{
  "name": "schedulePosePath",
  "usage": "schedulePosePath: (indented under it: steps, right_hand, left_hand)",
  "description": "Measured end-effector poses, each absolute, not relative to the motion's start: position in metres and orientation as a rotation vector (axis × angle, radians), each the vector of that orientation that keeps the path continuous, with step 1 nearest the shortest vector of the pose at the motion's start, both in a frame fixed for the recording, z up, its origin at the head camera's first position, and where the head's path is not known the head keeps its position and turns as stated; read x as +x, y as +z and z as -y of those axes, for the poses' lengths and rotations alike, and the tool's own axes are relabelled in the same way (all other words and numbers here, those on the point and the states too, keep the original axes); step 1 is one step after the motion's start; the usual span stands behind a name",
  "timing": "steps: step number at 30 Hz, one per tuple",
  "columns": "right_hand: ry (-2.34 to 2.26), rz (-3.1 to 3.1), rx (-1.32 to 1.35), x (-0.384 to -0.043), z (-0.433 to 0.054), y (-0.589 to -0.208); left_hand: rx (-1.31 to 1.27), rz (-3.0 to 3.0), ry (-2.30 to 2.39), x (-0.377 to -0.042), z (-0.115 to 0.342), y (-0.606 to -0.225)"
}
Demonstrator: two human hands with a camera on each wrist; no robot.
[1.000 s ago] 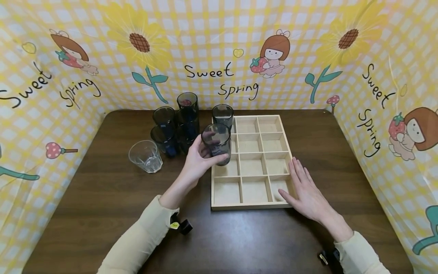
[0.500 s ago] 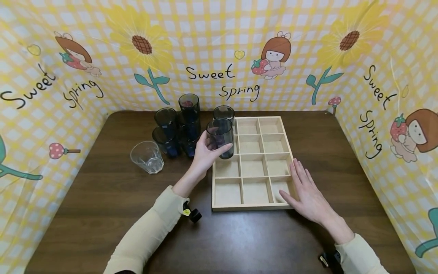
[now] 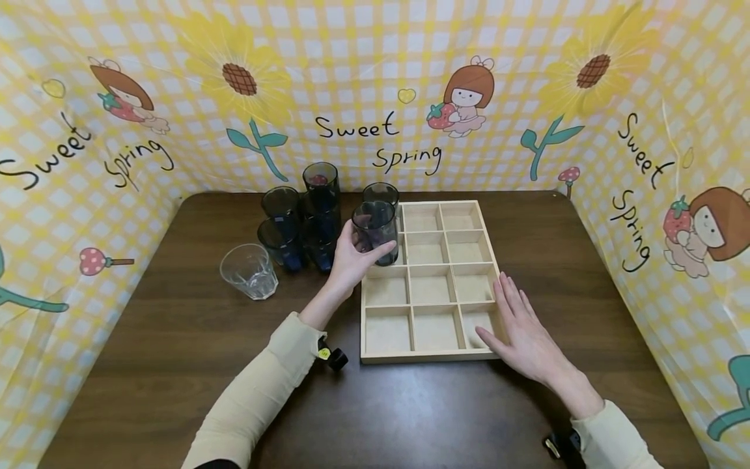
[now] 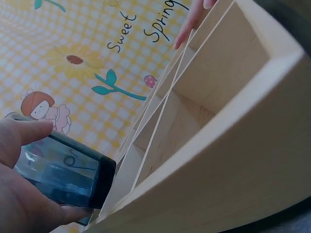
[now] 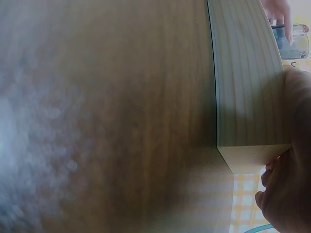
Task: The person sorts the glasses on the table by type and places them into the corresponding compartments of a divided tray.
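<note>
My left hand (image 3: 353,262) grips a dark tinted drinking glass (image 3: 376,225), thumb across its near side. The glass is held over the left column of a wooden divided tray (image 3: 430,357), around the second row from the back. In the left wrist view the glass (image 4: 68,170) has its base towards the tray's dividers; whether it touches them I cannot tell. Another tinted glass (image 3: 381,190) stands upright in the back left compartment, partly hidden behind the held one. My right hand (image 3: 530,339) rests on the tray's right edge, fingers straight, thumb over the near right compartment.
Several dark tinted glasses (image 3: 281,225) stand in a cluster left of the tray. Nearer, a clear glass (image 3: 250,272) stands on the brown table (image 3: 176,365). A yellow checked cloth (image 3: 351,58) encloses the table's back and sides.
My left hand has carried the tinted glass away from me and slightly right, from over the third row to around the second. My right hand stays on the tray's edge.
</note>
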State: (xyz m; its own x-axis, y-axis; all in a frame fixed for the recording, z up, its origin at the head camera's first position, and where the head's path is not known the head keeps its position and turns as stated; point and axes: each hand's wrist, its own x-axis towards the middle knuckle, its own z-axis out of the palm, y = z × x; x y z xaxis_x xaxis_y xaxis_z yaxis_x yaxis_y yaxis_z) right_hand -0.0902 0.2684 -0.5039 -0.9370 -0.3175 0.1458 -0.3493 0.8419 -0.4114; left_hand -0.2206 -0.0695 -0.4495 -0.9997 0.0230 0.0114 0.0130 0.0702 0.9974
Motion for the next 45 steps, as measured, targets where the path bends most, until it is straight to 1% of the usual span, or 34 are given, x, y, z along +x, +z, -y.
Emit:
schedulePosePath:
  steps: [7,16,22,23,29,30,37,45]
  right_hand:
    - [0.680,2.945,0.533,-0.091,-0.268,-0.505]
    - [0.676,2.957,0.526,-0.091,-0.269,-0.504]
    - [0.685,2.962,0.517,-0.090,-0.269,-0.503]
    - [0.684,2.960,0.519,-0.090,-0.268,-0.503]
    - [0.675,2.950,0.527,-0.090,-0.269,-0.504]
    - [0.674,2.950,0.526,-0.090,-0.269,-0.504]
    - [0.681,2.954,0.522,-0.090,-0.268,-0.504]
    - [0.679,2.948,0.526,-0.090,-0.268,-0.503]
  left_hand:
    - [0.077,-2.355,2.128,-0.224,0.067,-0.456]
    - [0.178,-2.608,2.014,-0.222,0.065,-0.465]
    - [0.155,-2.751,1.936,-0.223,0.065,-0.471]
    - [0.172,-2.783,1.948,-0.227,0.067,-0.480]
    - [0.157,-2.876,1.911,-0.227,0.066,-0.481]
    - [0.128,-2.877,1.874,-0.223,0.064,-0.473]
    - [0.050,-2.899,1.740,-0.224,0.063,-0.473]
    - [0.074,-2.883,1.732,-0.223,0.063,-0.478]
